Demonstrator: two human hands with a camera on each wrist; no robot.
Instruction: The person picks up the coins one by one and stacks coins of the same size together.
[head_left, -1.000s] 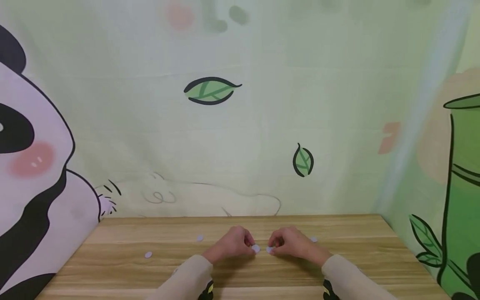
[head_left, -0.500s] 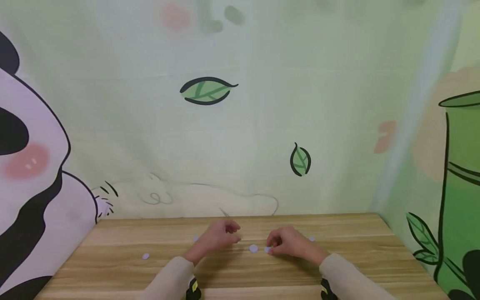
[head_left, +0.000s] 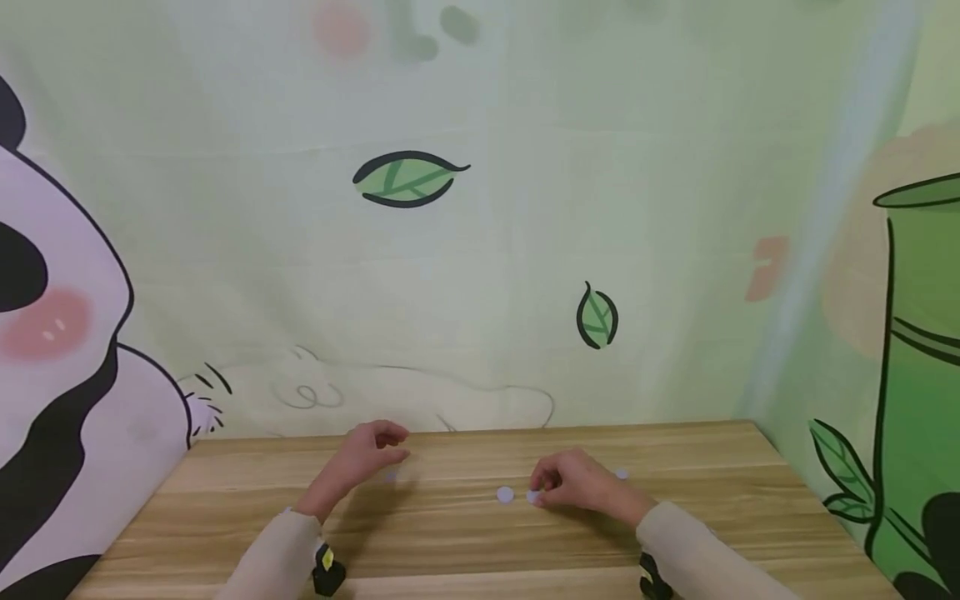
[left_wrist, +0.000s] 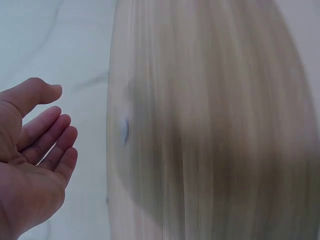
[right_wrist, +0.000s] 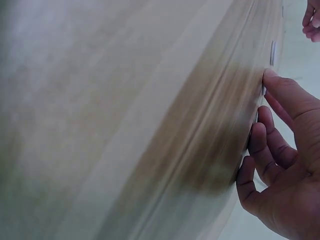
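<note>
Right hand (head_left: pixel 573 483): rested low over the light-brown wood-grain table (head_left: pixel 465 550), right of centre. Grip narrow; a small, flat, pale lilac disc (head_left: pixel 533 497) is pinched at the tips of thumb and forefinger, down at the tabletop. The other fingers are seen bent in the right wrist view.

Left hand (head_left: pixel 363 454): held raised over the far left part of the table. Grip wide; thumb and fingers are parted, with a gap between them.

Other discs: a second pale lilac disc (head_left: pixel 505 495) is laid flat just left of the pinched one, a narrow gap being left between the two. A third (head_left: pixel 392 476) is seen faintly near the left fingertips; in the left wrist view it is blurred and set apart from the hand. A fourth (head_left: pixel 622 474) is placed beyond the right wrist, on the far side.

Surroundings: both forearms are covered by beige sleeves (head_left: pixel 701 550). The table is backed by a pale green printed backdrop (head_left: pixel 487 275).
</note>
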